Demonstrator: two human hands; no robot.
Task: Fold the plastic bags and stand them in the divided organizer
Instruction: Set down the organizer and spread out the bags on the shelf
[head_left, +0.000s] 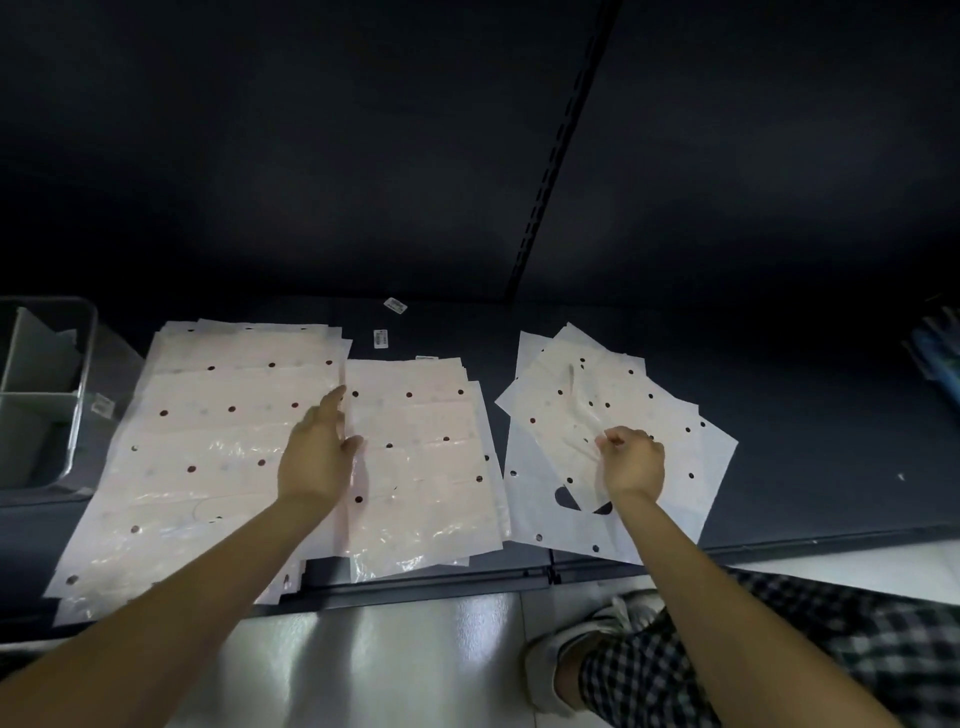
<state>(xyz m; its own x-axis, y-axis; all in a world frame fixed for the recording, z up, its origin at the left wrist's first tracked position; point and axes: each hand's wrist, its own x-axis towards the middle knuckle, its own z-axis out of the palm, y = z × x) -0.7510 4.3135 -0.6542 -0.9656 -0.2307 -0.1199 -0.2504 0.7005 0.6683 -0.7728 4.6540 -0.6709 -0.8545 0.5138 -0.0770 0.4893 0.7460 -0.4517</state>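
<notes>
Both hands: left (317, 457) flat, right (631, 460) pinching bag (576, 415).

Organizer (39, 395) far left, two bag stacks (218, 441) beside it, fanned pile (649, 415) right

Shop: slotted shelf upright (558, 156), barcode labels (382, 338)

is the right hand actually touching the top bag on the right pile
Touching. The head view shows the right hand with fingers curled, pinching the top bag of the right pile; the film puckers at the fingertips.
</notes>
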